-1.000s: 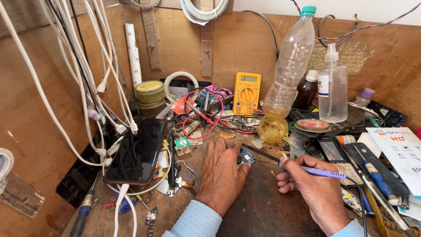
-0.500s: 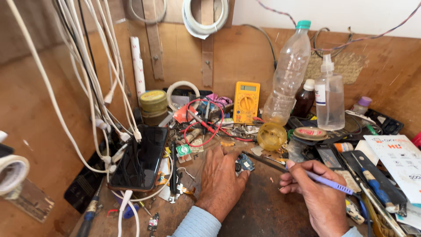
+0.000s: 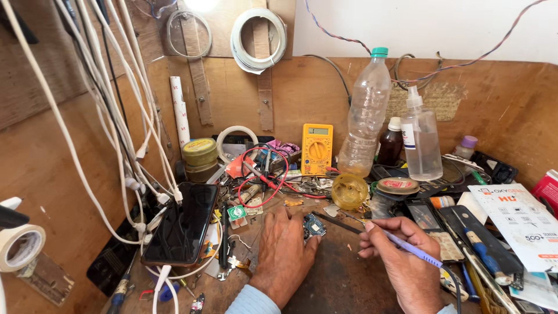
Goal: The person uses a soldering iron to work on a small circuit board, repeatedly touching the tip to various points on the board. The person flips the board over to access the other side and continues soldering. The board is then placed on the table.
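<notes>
The right hand (image 3: 401,261) has a tight grip on a thin soldering iron (image 3: 401,243) with a light purple handle, held like a pen between thumb and fingers. Its dark metal tip points left and reaches toward a small blue circuit board (image 3: 314,225). The board lies on the desk (image 3: 343,285), in the middle and near the person.

The left hand (image 3: 283,253) lies flat on the desk, palm down. Its fingers are spread out and hold nothing. The thumb side rests right at the left edge of the little board.

To the left of this hand lies a black phone (image 3: 182,224), screen up, with white cables (image 3: 116,134) hanging down over it. A roll of white tape (image 3: 20,247) sits at the far left edge.

Farther back there is a tangle of red wires (image 3: 264,174). Behind it stands a yellow multimeter (image 3: 317,149), leaning on the wooden back wall. Right of the meter stands a tall clear plastic bottle (image 3: 365,116) with a green cap. Next to that are a small brown bottle (image 3: 392,142) and a clear spray bottle (image 3: 421,145). A round yellow tin (image 3: 349,191) sits just in front of the tall bottle.

On the right side lie a blue-handled screwdriver (image 3: 476,244) and a white printed card (image 3: 517,224).
</notes>
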A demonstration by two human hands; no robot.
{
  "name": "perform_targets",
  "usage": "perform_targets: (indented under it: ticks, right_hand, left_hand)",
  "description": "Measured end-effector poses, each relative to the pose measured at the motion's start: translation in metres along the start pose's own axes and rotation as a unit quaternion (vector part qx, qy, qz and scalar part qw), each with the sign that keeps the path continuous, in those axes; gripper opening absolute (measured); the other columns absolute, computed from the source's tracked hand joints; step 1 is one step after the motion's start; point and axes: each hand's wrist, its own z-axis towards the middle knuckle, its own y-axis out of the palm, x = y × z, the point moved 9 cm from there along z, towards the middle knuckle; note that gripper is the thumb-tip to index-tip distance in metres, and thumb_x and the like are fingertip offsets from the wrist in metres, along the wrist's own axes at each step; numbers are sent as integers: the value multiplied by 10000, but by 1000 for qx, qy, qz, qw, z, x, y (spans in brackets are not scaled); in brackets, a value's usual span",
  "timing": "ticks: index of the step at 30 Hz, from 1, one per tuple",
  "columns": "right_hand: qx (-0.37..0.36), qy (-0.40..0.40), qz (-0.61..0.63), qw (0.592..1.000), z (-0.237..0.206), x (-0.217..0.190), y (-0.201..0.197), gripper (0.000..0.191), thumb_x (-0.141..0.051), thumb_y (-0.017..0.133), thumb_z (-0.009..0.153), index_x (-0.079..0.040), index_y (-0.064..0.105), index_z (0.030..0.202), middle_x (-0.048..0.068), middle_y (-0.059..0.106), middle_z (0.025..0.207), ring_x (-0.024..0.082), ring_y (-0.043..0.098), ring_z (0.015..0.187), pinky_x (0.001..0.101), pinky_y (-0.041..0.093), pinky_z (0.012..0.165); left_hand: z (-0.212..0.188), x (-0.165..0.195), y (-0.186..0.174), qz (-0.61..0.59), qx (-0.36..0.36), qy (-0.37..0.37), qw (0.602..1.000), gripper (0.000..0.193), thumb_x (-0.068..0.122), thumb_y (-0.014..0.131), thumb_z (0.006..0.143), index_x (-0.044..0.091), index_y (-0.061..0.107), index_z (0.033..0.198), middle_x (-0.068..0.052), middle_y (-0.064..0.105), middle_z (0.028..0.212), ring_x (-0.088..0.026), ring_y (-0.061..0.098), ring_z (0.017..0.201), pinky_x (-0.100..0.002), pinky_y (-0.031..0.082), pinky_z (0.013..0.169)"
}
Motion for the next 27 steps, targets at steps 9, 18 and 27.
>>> perform_targets:
  ticks: [9, 18, 27]
  right_hand:
    - [-5, 7, -20, 1000, -1, 2, 1, 177, -62, 717, 890, 81, 719, 994, 162, 749, 798, 193, 721, 664, 338, 628, 587]
    - [13, -12, -13, 1000, -1, -3, -3, 183, -59, 719, 900, 89, 707, 1006, 170, 748, 819, 203, 722, 681, 339, 623, 593]
    - [44, -36, -30, 998, -3, -13, -9, 175, -50, 706, 909, 86, 707, 1018, 181, 748, 838, 215, 737, 714, 353, 638, 592]
  left_hand:
    - [-7, 6, -7, 19, 33, 41, 998, 470, 246, 775, 827, -47, 653, 1174, -267, 580, 1185, -441, 543, 1091, -525, 454, 924]
    - [-6, 6, -25, -49, 78, 34, 995, 402, 279, 746, 876, -22, 680, 1134, -215, 696, 1005, -406, 651, 972, -510, 509, 838]
    - [-4, -23, -25, -432, 151, -96, 884, 418, 289, 770, 857, 2, 763, 1161, -119, 816, 950, -140, 735, 768, -279, 589, 675]
